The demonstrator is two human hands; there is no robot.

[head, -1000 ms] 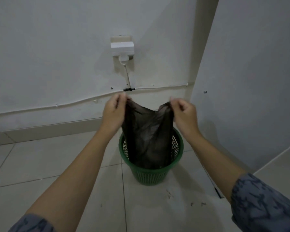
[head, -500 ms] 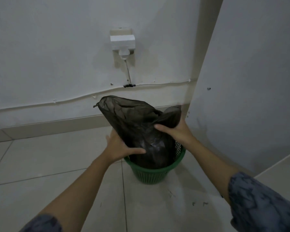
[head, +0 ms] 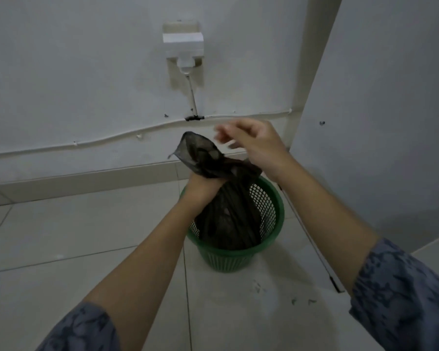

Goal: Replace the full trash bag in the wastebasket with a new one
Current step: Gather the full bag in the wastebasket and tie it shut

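A green mesh wastebasket [head: 269, 206] stands on the floor tiles near the wall corner. A dark trash bag [head: 228, 219] fills it, its top gathered into a neck that sticks up and to the left. My left hand [head: 203, 184] is closed around that neck just above the basket's rim. My right hand [head: 254, 145] hovers above the bag's top, blurred by motion, with its fingers loosely apart and nothing seen in them. The bag's lower part is hidden inside the basket.
A white wall box [head: 183, 44] with a cable running down and along the wall hangs behind the basket. A white panel [head: 378, 122] stands close on the right. Small dark scraps [head: 302, 301] lie on the pale floor tiles in front.
The bag's wide open top has been gathered into a narrow neck. My left hand moved from the bag's side up to grip the neck. My right hand left the bag and rose above it.
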